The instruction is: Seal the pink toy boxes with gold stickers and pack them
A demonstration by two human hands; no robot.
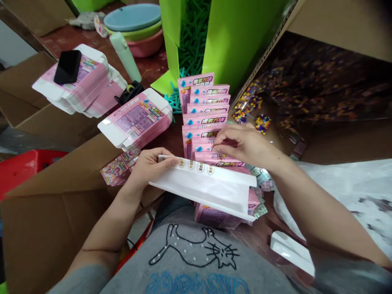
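Observation:
My left hand (153, 165) is closed on the left end of a white sheet (202, 183) that carries a row of small round stickers along its upper edge. Thumb and fingers of my right hand (239, 143) are pinched together over the row of pink boxes (205, 119); whatever they hold is too small to make out. Those boxes stand one behind another, leaning, in the middle of the view. Under the sheet, near my body, lies another pink box (214, 214).
Flat pink cartons (137, 118) are stacked at the left, and a black phone (67, 66) tops another stack. Behind stand a green bottle (125, 55) and basins (133, 18). A large carton (324, 139) with colourful small pieces is at the right.

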